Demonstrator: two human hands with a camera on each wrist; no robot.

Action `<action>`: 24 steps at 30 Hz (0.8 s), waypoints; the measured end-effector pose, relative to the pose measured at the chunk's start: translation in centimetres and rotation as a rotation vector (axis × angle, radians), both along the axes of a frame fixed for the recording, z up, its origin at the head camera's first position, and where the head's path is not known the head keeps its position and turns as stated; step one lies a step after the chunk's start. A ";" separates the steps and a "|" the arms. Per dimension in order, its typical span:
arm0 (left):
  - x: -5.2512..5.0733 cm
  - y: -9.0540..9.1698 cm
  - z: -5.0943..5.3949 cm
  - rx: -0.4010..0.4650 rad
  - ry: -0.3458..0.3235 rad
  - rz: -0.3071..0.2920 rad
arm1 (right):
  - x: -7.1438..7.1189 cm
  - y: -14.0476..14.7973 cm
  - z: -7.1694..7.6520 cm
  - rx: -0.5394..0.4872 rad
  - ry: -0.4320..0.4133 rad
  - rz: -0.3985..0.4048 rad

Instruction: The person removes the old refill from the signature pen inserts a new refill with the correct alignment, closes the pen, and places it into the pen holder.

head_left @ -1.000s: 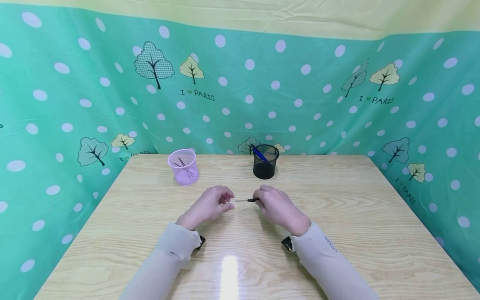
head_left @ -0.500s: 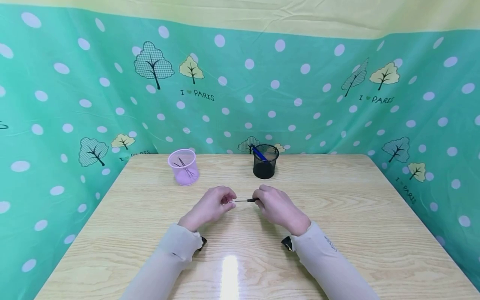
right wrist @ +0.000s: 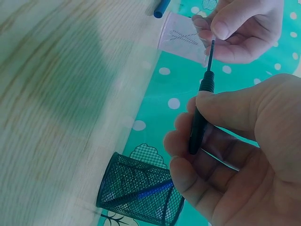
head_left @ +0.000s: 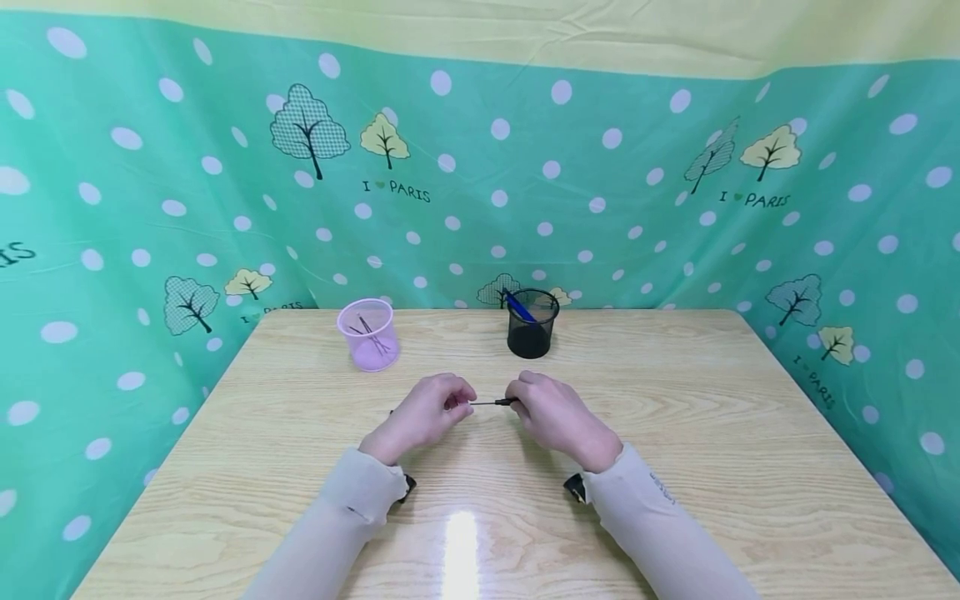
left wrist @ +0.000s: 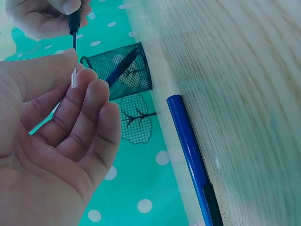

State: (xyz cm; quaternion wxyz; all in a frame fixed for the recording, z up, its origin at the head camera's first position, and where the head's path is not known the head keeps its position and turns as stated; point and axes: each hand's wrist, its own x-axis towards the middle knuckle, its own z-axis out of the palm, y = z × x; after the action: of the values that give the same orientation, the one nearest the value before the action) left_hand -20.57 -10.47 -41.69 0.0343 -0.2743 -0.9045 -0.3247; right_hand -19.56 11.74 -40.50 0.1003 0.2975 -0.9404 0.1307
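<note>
Our right hand (head_left: 557, 414) grips a slim black-handled tool (right wrist: 207, 84) in front of the black mesh pen holder (head_left: 529, 339). With our left hand (head_left: 425, 410), we pinch the tool's clear tip (left wrist: 74, 79).

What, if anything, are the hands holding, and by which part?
A thin black-handled tool: the right hand holds its handle; the left hand pinches near the far end of its shaft, by the clear tip.
</note>
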 end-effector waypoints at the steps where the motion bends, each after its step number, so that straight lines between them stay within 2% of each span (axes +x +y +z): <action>1: 0.0 0.0 0.0 -0.001 0.003 -0.002 | 0.0 0.0 0.0 0.001 -0.001 0.001; 9: -0.1 0.0 -0.1 0.002 0.020 -0.018 | 0.1 0.0 -0.1 0.011 0.002 0.001; 20: -0.1 0.0 -0.1 -0.020 0.004 -0.010 | 0.1 -0.2 -0.1 0.015 0.015 0.018; 24: -0.1 0.0 -0.1 -0.015 0.023 -0.025 | 0.0 -0.2 -0.1 0.019 0.019 0.021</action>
State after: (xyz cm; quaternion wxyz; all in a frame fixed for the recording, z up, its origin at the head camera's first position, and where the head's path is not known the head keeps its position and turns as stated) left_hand -20.64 -10.43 -41.77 0.0385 -0.2895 -0.9029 -0.3153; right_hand -19.53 11.52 -40.61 0.1050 0.3095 -0.9375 0.1199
